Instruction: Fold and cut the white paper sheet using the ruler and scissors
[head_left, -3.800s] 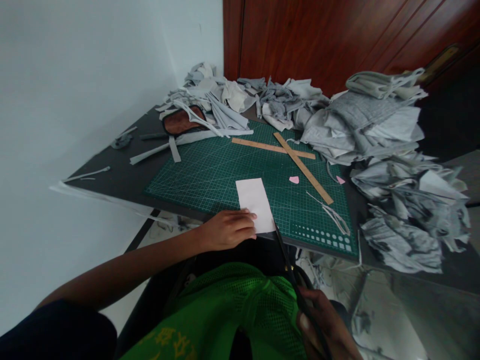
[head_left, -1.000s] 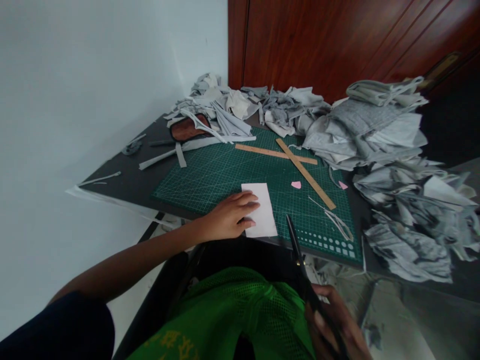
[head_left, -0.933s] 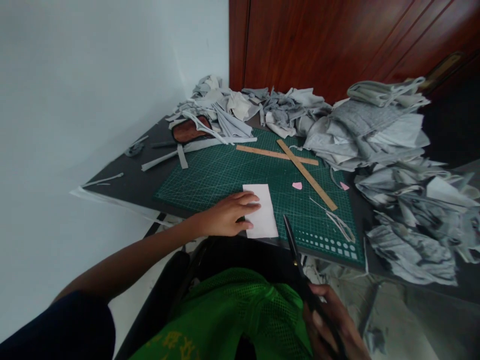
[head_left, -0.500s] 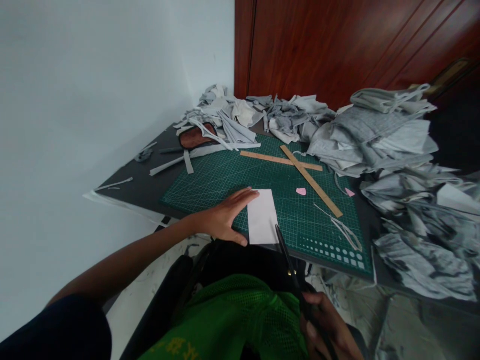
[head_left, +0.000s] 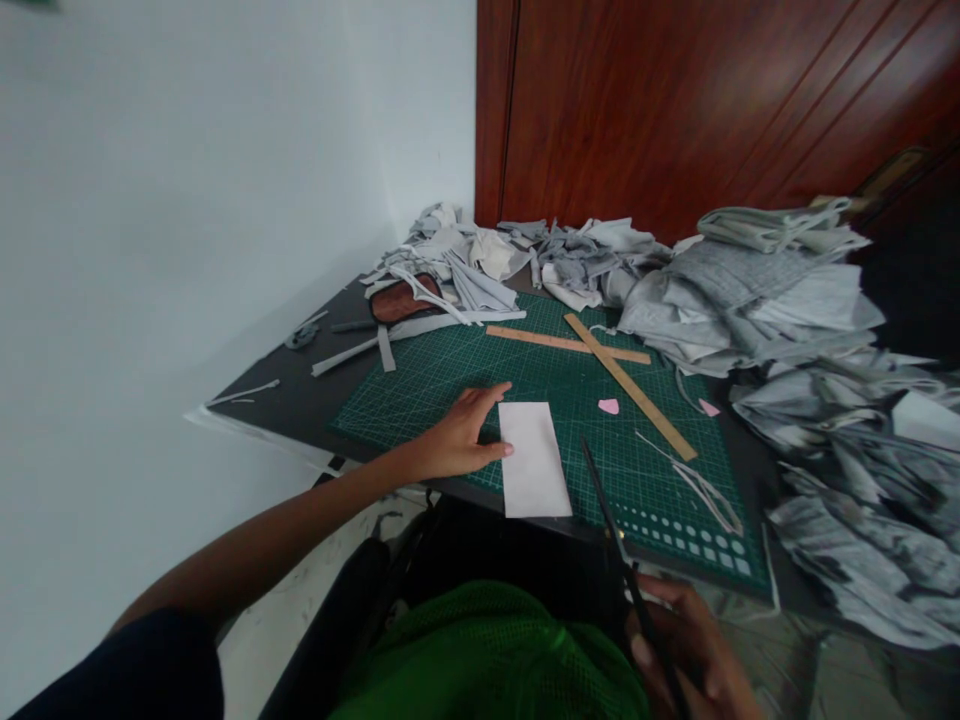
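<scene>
A pale pinkish-white rectangular piece [head_left: 533,462], of paper or cloth, lies flat on the green cutting mat [head_left: 450,380], its near end over the table's front edge. My left hand [head_left: 471,435] is at its left side, fingers spread, thumb tip on the piece's left edge. In my right hand [head_left: 682,640], low at the front, is a pair of black scissors [head_left: 611,520]. The blades look closed and point up and away, to the right of the piece and apart from it. Part of the handles is hidden by the fingers.
Two wooden rulers [head_left: 630,385] cross on the mat, near small pink scraps [head_left: 608,406] and a looped white cord [head_left: 705,490]. Piles of grey fabric [head_left: 750,290] cover the back and right of the table. A brown, dark-edged piece [head_left: 405,298] lies among strips at the left.
The scissors have moved right, away from the piece's edge. My left thumb has come up onto the piece's left edge, and the fingers have shifted off its top corner. The view has tilted slightly.
</scene>
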